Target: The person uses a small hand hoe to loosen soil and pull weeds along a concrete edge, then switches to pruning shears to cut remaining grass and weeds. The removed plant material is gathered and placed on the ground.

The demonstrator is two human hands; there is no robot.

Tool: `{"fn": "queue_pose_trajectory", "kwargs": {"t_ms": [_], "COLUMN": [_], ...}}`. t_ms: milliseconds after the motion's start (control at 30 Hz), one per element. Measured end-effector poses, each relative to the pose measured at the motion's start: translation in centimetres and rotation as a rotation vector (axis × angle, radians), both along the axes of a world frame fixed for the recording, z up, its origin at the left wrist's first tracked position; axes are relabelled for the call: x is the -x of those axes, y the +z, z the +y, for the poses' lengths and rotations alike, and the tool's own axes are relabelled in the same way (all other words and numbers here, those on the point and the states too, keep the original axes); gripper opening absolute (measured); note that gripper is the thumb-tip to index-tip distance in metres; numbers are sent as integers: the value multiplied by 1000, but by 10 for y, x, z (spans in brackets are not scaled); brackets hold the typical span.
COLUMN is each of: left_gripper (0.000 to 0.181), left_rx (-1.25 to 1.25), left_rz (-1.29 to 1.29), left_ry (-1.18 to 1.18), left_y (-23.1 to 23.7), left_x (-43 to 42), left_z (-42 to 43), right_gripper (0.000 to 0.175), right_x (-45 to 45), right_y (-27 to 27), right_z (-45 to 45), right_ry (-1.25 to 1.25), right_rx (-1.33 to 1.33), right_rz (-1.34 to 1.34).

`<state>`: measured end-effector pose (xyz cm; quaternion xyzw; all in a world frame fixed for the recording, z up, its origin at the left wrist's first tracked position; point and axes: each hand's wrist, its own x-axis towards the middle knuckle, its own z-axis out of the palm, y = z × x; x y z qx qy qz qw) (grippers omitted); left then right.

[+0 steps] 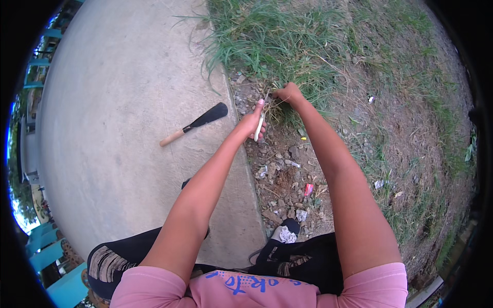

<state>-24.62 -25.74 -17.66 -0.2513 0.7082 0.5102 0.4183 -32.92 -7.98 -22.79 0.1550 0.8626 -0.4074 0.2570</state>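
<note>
My left hand (250, 124) grips a pair of white-handled shears (259, 129) at the edge of the concrete. Their narrow blades point up and away from me, into the base of a grass clump (304, 82). Beside the tips, my right hand (289, 93) is closed around some stems of that clump. Its fingers are partly hidden by the hand itself and the grass. Dry, yellowish blades lie between the two hands. I cannot tell how far the shears are spread.
A wooden-handled tool with a broad black blade (206, 117) lies on the concrete slab (127, 96) to the left. Stones and litter, including a red wrapper (309, 189), dot the soil near my slippered foot (287, 231). Taller grass (265, 30) overhangs the slab's edge farther away.
</note>
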Motion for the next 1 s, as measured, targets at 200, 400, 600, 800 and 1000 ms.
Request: {"fn": "queue_pose_trajectory", "kwargs": {"t_ms": [200,400,600,800,1000], "left_gripper": [85,88,93,85,79], "left_rx": [429,265,-192,-80,110], "left_rz": [486,248,-111,-2,244], "left_ry": [-251,-199,-51,-147,-89], "left_y": [-19,-4,17,4,-6], "left_x": [10,2,-17,9,11], "left_z": [1,-3,-21,-9,-5], "right_gripper": [51,55,47,47,50], "right_x": [-3,-9,-6,-4,-5], "right_y": [-6,-9,2,1,5], "right_z": [-8,3,17,13,13], "right_ry": [-105,64,196,162,268], "right_rx": [99,13,58,135,98], "right_rz": [33,92,73,56,102]}}
